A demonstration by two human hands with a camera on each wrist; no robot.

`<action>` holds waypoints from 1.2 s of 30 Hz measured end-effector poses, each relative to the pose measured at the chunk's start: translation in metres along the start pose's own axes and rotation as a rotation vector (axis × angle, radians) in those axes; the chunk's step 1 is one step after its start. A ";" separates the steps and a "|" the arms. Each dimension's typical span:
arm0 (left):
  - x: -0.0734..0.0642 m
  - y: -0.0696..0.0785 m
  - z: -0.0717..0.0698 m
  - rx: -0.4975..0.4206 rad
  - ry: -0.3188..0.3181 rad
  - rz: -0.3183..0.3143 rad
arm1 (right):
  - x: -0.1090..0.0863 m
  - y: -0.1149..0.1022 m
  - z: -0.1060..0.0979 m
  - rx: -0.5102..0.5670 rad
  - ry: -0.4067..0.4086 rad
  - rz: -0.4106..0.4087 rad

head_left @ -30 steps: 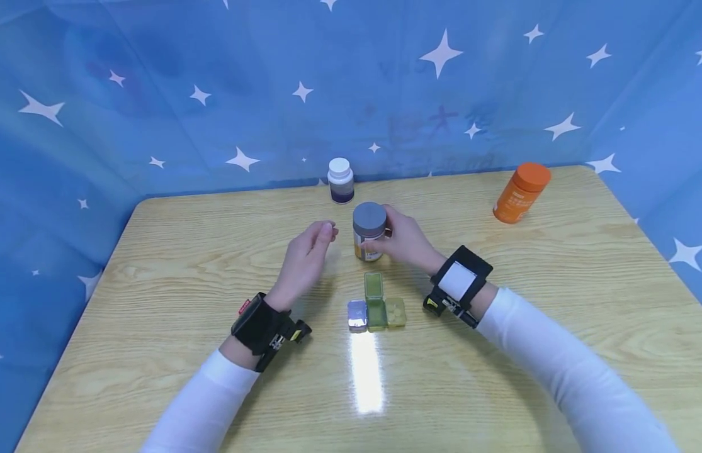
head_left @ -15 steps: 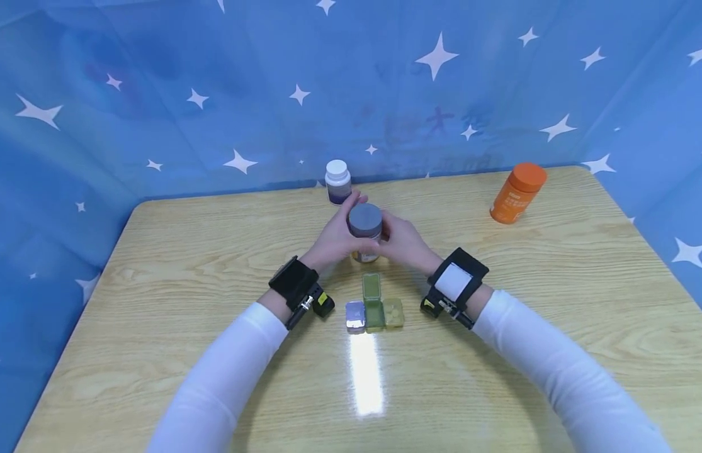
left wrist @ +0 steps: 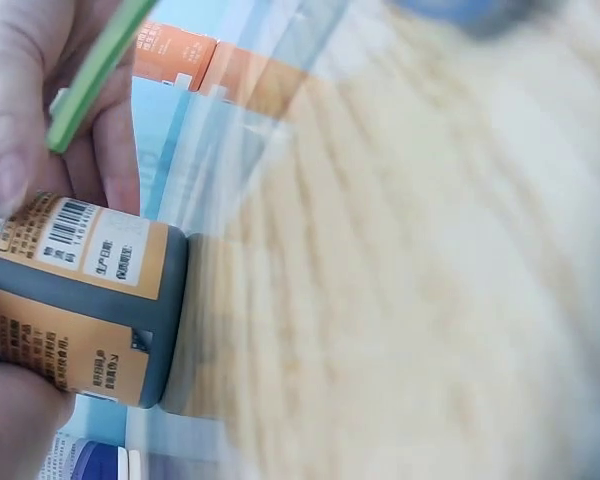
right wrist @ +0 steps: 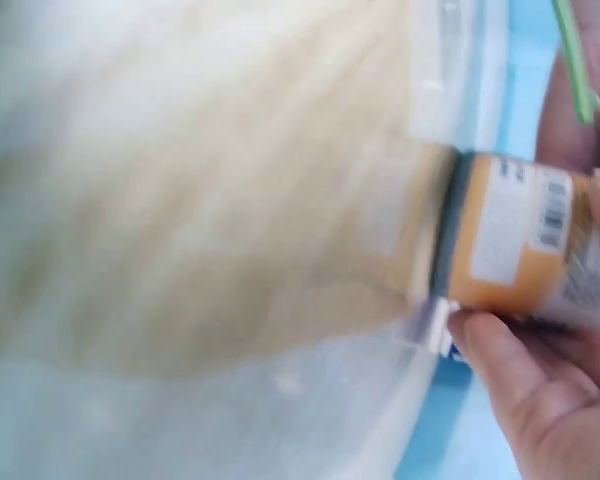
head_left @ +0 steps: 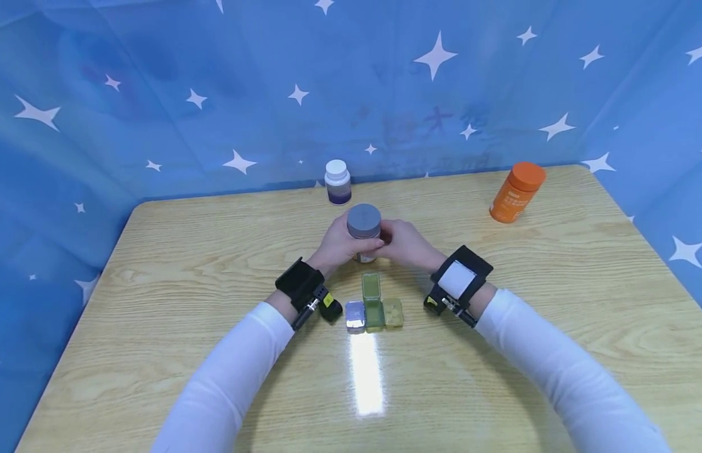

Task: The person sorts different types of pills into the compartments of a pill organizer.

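L hand (head_left: 332, 245) n R hand (head_left: 407, 245) are tgthr rn, both gripping the gray-lidded jar (head_left: 364, 223), 1 per side. Jar's upright on the wood table (head_left: 215, 251), just behind the open green box (head_left: 374, 314), w/ purple box (head_left: 355, 316) + yellow box (head_left: 393, 313) beside that. White-capped btl (head_left: 338, 184)'s nr the back edge, orange btl (head_left: 516, 194) way off right.

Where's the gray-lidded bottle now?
In the head view, the gray-lidded bottle is near centre, gripped between the left hand and right hand, just beyond the open green pillbox.
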State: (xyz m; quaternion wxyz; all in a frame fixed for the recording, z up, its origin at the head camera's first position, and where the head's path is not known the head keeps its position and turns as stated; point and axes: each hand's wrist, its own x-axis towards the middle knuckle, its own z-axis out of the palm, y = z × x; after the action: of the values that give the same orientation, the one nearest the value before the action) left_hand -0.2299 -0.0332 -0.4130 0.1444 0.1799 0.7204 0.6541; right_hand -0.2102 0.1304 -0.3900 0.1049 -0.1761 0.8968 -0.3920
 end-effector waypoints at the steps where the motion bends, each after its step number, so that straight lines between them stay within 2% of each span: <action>1: 0.000 0.000 0.000 0.009 0.001 -0.003 | -0.001 0.000 -0.004 -0.010 -0.026 0.013; 3: 0.001 0.000 0.000 0.031 0.004 -0.013 | -0.003 0.000 -0.014 -0.033 -0.062 0.037; 5: 0.001 0.000 0.000 0.053 0.009 -0.022 | -0.005 -0.002 -0.025 -0.050 -0.057 0.048; 9: 0.000 0.001 -0.001 0.073 0.014 -0.030 | -0.006 -0.016 -0.037 -0.027 0.087 0.061; 12: -0.001 0.001 -0.002 0.069 0.019 -0.036 | -0.005 -0.030 -0.030 0.020 0.180 0.031; 17: 0.000 0.001 -0.002 0.068 0.017 -0.042 | -0.004 -0.048 -0.005 0.036 0.217 -0.038; 22: 0.001 0.000 -0.004 0.074 0.004 0.007 | -0.002 -0.050 0.011 0.041 0.295 -0.055; 27: 0.001 0.000 -0.005 0.079 -0.013 0.060 | 0.000 -0.043 0.015 0.047 0.328 -0.070; 30: 0.001 0.000 -0.005 0.055 -0.029 0.054 | 0.002 -0.036 0.010 0.021 0.307 -0.108; 32: 0.001 0.001 -0.005 0.039 -0.036 0.048 | 0.004 -0.030 0.004 0.004 0.254 -0.138; 34: 0.000 0.001 -0.004 0.024 -0.045 0.043 | 0.008 -0.024 -0.006 0.055 0.147 -0.167; 36: 0.000 0.001 -0.004 0.015 -0.053 0.036 | 0.014 -0.018 -0.017 0.143 0.007 -0.177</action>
State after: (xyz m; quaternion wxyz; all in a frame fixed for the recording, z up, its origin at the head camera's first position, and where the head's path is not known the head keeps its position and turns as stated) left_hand -0.2319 -0.0365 -0.4117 0.1501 0.2112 0.7180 0.6461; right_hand -0.2241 0.1249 -0.3655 0.0790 -0.2452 0.8478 -0.4635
